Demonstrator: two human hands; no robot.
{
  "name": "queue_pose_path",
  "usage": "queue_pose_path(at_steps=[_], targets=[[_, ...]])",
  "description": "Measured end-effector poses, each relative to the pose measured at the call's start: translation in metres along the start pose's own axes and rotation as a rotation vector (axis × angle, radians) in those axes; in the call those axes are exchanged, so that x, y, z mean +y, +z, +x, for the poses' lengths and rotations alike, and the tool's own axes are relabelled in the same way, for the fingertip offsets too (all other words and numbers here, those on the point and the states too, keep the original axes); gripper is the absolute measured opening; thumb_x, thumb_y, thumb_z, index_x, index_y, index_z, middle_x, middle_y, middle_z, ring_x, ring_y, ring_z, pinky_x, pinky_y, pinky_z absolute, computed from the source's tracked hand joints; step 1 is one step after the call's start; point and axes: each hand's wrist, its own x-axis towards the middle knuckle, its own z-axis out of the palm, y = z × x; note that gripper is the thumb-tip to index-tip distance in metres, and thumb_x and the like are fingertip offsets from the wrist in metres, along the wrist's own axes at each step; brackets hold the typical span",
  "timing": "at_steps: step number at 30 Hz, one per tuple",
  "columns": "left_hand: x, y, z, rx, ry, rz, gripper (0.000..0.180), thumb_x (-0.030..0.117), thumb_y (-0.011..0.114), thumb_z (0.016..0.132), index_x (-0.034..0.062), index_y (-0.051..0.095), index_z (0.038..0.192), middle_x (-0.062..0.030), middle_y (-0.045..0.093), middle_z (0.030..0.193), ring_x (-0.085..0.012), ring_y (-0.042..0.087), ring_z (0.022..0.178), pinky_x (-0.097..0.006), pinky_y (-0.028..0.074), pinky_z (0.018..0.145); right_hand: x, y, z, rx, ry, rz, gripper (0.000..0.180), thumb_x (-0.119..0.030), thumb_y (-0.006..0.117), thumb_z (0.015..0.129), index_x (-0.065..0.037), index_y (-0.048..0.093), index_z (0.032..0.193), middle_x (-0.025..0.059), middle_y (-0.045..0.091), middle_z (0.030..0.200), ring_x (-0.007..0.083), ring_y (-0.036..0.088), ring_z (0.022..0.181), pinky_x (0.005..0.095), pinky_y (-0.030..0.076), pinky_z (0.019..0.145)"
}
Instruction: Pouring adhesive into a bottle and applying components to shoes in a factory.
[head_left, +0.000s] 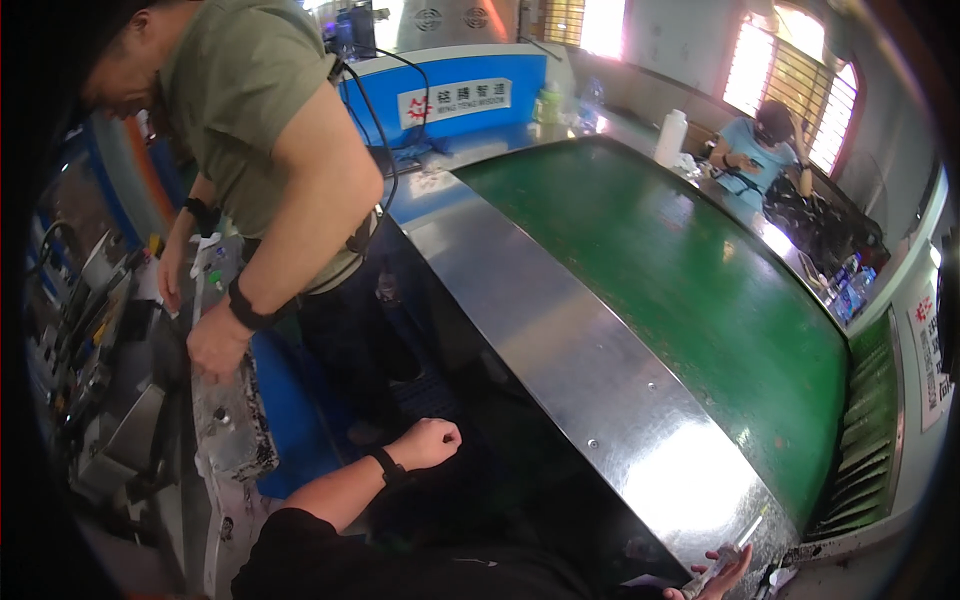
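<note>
My left hand (428,444), with a black band at the wrist, is held out in a loose fist above the dark gap between the machine and the metal-edged table. I see nothing in it. Low on the right, my right hand (738,574) is partly cut off by the picture's lower edge. Its fingers are curled round a slim whitish stick-like tool (748,538) with a pale yellowish tip, whose exact kind I cannot make out. The tool points up and away over the shiny metal border (640,430) of the table.
A co-worker in an olive shirt (250,70) bends over a machine rail (232,430) on the left. Green belt surface (680,270) spans the table. Another person in blue (757,165) sits at the far right, near a white bottle (671,138). Black cables (388,150) hang behind the co-worker.
</note>
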Motion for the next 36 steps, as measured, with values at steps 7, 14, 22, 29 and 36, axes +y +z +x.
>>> queue_pose_path(at_steps=[7,14,22,29,36], targets=[[0.018,0.016,-0.016,0.086,-0.017,0.010,0.020,0.023,0.067,0.090,0.0040,0.070,0.093,-0.0151,0.071,0.088,-0.0318,0.070,0.086,-0.042,0.054,0.075,-0.006,0.008,0.001,0.010,-0.029,0.092,0.131,-0.038,0.089,0.071,0.000,-0.002,0.157,0.0244,0.008,0.162,0.0389,0.015,0.150,0.0550,0.014,0.123],[0.020,0.035,-0.023,0.028,0.034,-0.049,0.014,0.016,0.067,0.087,0.0030,0.065,0.092,-0.0148,0.069,0.085,-0.0326,0.068,0.084,-0.043,0.053,0.073,0.015,0.012,-0.004,-0.054,-0.001,0.095,0.129,-0.027,0.089,0.073,-0.002,-0.004,0.159,0.0244,0.011,0.162,0.0373,0.022,0.148,0.0524,0.019,0.121],[0.046,0.025,-0.010,-0.026,-0.027,-0.108,0.054,0.014,0.067,0.086,0.0033,0.043,0.133,-0.0176,0.057,0.127,-0.0319,0.060,0.114,-0.041,0.050,0.094,0.037,0.002,-0.016,0.178,-0.201,0.129,0.119,-0.024,0.086,0.080,-0.007,0.000,0.160,0.0184,0.041,0.143,0.0269,0.049,0.113,0.0432,0.046,0.094],[0.102,0.037,0.024,0.078,0.449,0.086,0.085,0.022,0.070,0.087,0.0058,0.020,0.155,-0.0210,0.027,0.153,-0.0386,0.025,0.146,-0.046,0.025,0.121,0.041,-0.001,-0.023,0.239,-0.194,0.173,0.119,-0.028,0.087,0.080,-0.008,0.001,0.160,0.0166,0.045,0.135,0.0257,0.050,0.106,0.0403,0.047,0.088],[0.131,0.062,0.055,-0.036,0.460,0.341,0.085,0.042,0.064,0.093,0.0116,0.018,0.158,-0.0178,0.017,0.163,-0.0415,0.010,0.152,-0.056,0.013,0.122,0.056,-0.007,-0.041,0.367,-0.252,0.067,0.123,-0.026,0.087,0.080,-0.004,-0.006,0.158,0.0156,0.042,0.136,0.0270,0.048,0.110,0.0428,0.044,0.094]])
